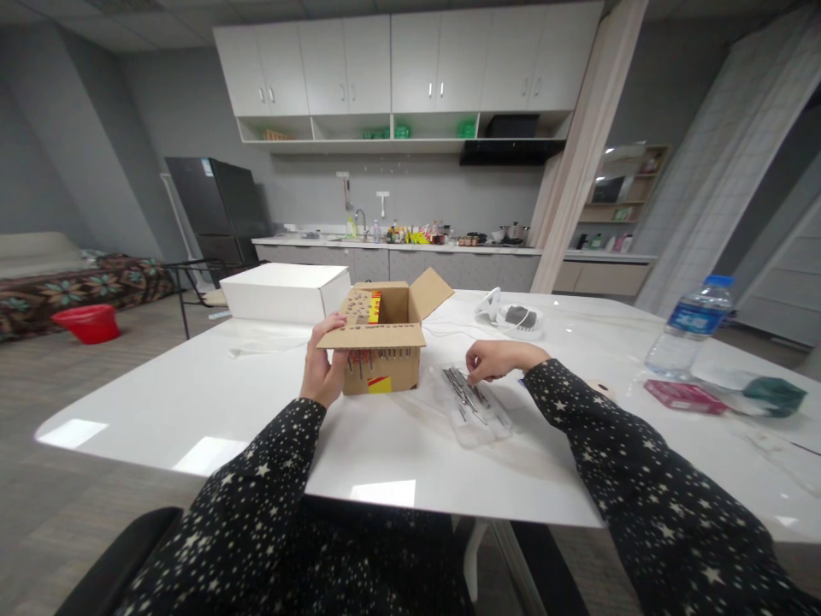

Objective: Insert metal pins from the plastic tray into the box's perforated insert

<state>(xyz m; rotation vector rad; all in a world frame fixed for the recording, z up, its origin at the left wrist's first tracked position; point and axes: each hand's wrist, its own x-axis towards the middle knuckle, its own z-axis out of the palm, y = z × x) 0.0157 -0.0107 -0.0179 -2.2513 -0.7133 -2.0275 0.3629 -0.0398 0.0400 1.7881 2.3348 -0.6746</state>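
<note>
A cardboard box (398, 372) with its flaps folded out stands on the white table. My left hand (322, 368) grips its left side, the thumb on the front and fingers at the flap. Several slim metal pieces stick out along the box's front wall, and small ones dot its left flap. To the right lies a clear plastic tray (478, 434) holding several thin metal rods (463, 393). Over the tray's far right edge, my right hand (500, 359) has its fingers pinched together at the rods. What lies between those fingertips is too small to make out.
Behind the box sits a white carton (275, 291). A white device with a grey part (519, 318) lies farther back. On the right are a water bottle (689, 329), a pink packet (685, 397) and a green crumpled bag (775, 396). The table's near edge (449, 513) runs before me.
</note>
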